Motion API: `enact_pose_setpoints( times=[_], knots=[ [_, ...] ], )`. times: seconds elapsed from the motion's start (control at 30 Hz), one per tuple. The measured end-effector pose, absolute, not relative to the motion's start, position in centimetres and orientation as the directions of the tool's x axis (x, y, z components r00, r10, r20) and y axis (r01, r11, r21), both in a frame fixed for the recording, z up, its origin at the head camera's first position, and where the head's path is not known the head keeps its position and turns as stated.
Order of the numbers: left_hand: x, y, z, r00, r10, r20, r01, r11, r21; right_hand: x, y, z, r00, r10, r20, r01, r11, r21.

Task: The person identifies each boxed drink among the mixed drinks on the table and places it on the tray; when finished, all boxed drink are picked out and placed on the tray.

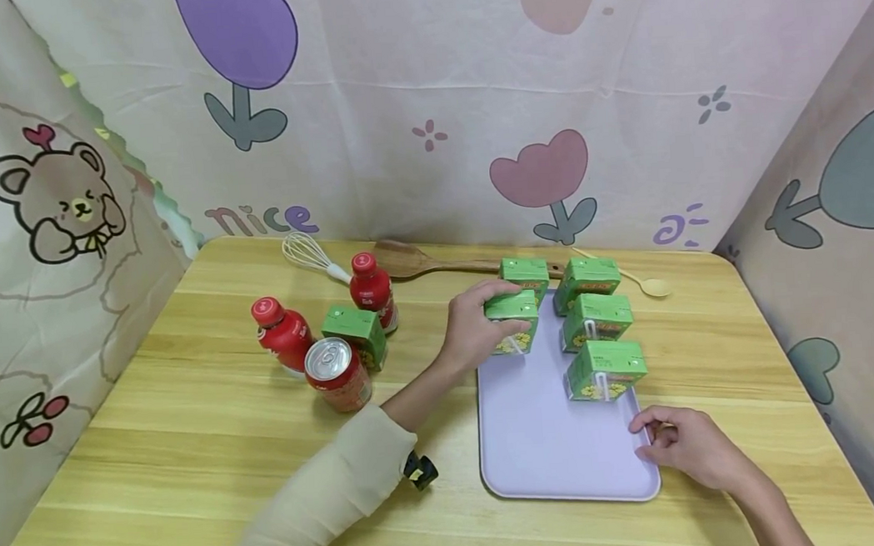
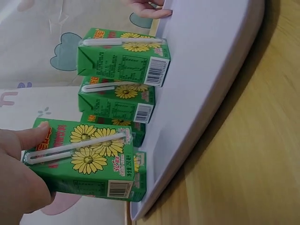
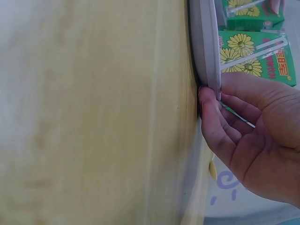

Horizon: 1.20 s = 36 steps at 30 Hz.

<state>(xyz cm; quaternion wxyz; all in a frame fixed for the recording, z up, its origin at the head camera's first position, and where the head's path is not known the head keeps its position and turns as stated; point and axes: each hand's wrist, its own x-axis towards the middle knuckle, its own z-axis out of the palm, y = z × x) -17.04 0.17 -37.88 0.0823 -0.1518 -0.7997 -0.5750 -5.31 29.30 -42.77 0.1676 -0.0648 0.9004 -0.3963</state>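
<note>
My left hand (image 1: 475,327) grips a green drink carton (image 2: 89,157) by its top, over the far left part of a lilac tray (image 1: 537,442). A white straw is stuck to that carton's printed side. Behind it stands another green carton (image 1: 525,273). Along the tray's right side, a row of three more cartons holds a far one (image 1: 588,282), a middle one (image 1: 598,322) and a near one (image 1: 606,371). With thumb and fingers my right hand (image 1: 684,444) pinches the tray's right rim, as the right wrist view (image 3: 253,126) also shows.
Left on the wooden table stand two red bottles (image 1: 285,336) (image 1: 373,292), a red can (image 1: 338,379) and one more green carton (image 1: 356,335). Along the back lie a white whisk (image 1: 312,256), a wooden spatula (image 1: 406,261) and a yellow spoon (image 1: 654,287). Printed cloth hangs behind.
</note>
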Motion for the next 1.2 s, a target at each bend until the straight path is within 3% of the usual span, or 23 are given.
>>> enact_pose_setpoints(
  times=[0.7,1.0,1.2],
  knots=[
    [-18.2,2.8,-39.9,-0.935,0.203,0.290,0.346,0.356,0.868,-5.3,29.2,-42.6,-0.934,-0.244,-0.260,0.030,0.671,-0.741],
    [-18.5,3.4,-40.0,-0.954,0.191,0.232,0.293,0.430,0.854,-5.2,29.2,-42.7,-0.935,-0.259,-0.244,0.012,0.663,-0.749],
    [-18.6,3.3,-40.2,-0.934,0.217,0.285,0.354,0.434,0.829,-5.2,29.3,-42.7,-0.937,-0.257,-0.236,0.003,0.671,-0.741]
  ],
)
